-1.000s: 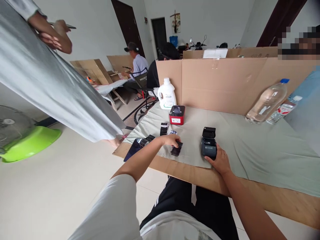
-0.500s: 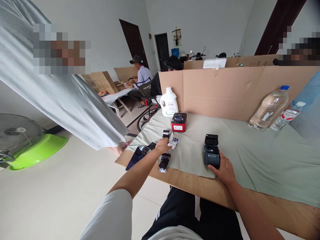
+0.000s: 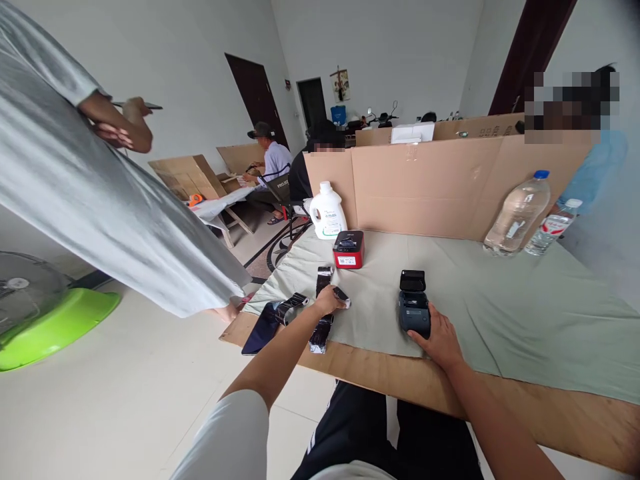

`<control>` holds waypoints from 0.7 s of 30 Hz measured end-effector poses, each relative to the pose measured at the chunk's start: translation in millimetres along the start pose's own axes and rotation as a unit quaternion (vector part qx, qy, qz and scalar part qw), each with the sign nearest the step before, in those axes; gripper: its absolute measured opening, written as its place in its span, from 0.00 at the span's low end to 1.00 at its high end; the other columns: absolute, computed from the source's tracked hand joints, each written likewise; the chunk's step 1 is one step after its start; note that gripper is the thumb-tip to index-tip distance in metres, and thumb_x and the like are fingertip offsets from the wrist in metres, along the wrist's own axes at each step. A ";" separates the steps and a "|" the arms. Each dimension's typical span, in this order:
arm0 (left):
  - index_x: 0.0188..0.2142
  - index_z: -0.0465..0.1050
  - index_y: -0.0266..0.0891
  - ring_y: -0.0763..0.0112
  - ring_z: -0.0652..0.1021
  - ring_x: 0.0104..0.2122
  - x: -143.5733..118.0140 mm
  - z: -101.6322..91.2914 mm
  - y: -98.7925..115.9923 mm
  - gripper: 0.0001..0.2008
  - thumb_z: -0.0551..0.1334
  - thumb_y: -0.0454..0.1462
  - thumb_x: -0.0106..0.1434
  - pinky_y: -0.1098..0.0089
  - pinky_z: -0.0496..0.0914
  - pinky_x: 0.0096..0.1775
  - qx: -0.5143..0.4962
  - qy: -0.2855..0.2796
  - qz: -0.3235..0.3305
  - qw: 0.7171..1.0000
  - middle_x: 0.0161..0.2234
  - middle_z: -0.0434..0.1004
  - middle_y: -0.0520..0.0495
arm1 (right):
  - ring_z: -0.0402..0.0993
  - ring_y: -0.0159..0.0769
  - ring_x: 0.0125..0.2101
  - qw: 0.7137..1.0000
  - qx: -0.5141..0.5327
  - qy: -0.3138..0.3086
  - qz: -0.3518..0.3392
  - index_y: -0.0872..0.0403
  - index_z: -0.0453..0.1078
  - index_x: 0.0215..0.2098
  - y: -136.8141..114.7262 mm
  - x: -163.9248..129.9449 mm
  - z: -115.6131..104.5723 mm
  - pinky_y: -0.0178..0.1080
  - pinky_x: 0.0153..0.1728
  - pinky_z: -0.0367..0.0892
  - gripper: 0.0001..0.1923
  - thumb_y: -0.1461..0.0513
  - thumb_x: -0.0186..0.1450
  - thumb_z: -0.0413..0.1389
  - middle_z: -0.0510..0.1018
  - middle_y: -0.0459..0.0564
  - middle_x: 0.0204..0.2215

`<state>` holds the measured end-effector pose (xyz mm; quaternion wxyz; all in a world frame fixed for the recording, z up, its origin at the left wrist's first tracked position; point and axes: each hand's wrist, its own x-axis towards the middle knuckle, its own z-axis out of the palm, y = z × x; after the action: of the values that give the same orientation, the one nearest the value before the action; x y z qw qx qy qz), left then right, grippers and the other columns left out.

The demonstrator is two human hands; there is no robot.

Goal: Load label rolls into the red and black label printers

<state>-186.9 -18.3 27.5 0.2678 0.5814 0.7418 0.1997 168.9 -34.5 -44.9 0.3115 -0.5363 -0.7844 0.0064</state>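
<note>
My left hand (image 3: 327,300) is closed on a small roll of black-and-white printed paper (image 3: 343,297), low over the cloth. Under and around that hand lie other printed paper strips, a curled one (image 3: 324,275) beyond it and another (image 3: 319,339) nearer the table edge. To their left, a further curled strip (image 3: 293,305) rests against a dark blue flat item (image 3: 260,331). My right hand (image 3: 443,337) grips the side of a dark portable printer (image 3: 415,317), thumb at its front edge. The printer's lid (image 3: 413,281) stands raised.
A red and black box (image 3: 349,251) stands behind the strips, near a white jug (image 3: 328,212). Two clear bottles (image 3: 517,213) lean by a cardboard partition (image 3: 425,190). A person in a grey garment (image 3: 125,220) stands at left; others sit beyond. A fan in a green basin (image 3: 75,320) is on the floor.
My left hand has moved slightly and taken hold of the printed paper roll that lay beside it. My right hand stays on the printer. The whole view has shifted a little.
</note>
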 end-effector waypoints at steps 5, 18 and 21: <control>0.30 0.73 0.37 0.64 0.77 0.32 -2.5 9.1 5.0 0.15 0.71 0.31 0.40 0.67 0.70 0.38 -0.129 -0.009 0.056 0.990 0.26 0.76 0.51 | 0.65 0.53 0.51 1.000 0.002 0.003 -0.001 0.59 0.41 0.67 -1.7 0.1 -1.6 0.52 0.49 0.62 0.48 0.41 0.60 0.52 0.68 0.64 0.54; 0.31 0.75 0.36 0.70 0.76 0.32 14.8 87.3 152.0 0.12 0.70 0.35 0.46 0.70 0.69 0.37 -0.308 -0.053 0.261 0.913 0.30 0.78 0.49 | 0.64 0.53 0.52 0.999 0.036 -0.009 0.023 0.58 0.43 0.67 -3.8 0.1 -4.8 0.52 0.51 0.61 0.49 0.41 0.58 0.54 0.68 0.63 0.55; 0.31 0.76 0.38 0.71 0.77 0.33 18.9 116.2 166.2 0.09 0.67 0.28 0.47 0.71 0.69 0.38 -0.216 -0.030 0.285 0.933 0.31 0.79 0.50 | 0.65 0.53 0.51 0.999 0.047 -0.007 0.019 0.58 0.45 0.66 -4.2 0.8 -6.1 0.52 0.51 0.61 0.49 0.41 0.58 0.54 0.68 0.63 0.54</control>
<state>8.4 38.9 35.2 0.3403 0.7024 0.4758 0.4056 168.2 -37.6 -38.1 0.3312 -0.5359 -0.7748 0.0530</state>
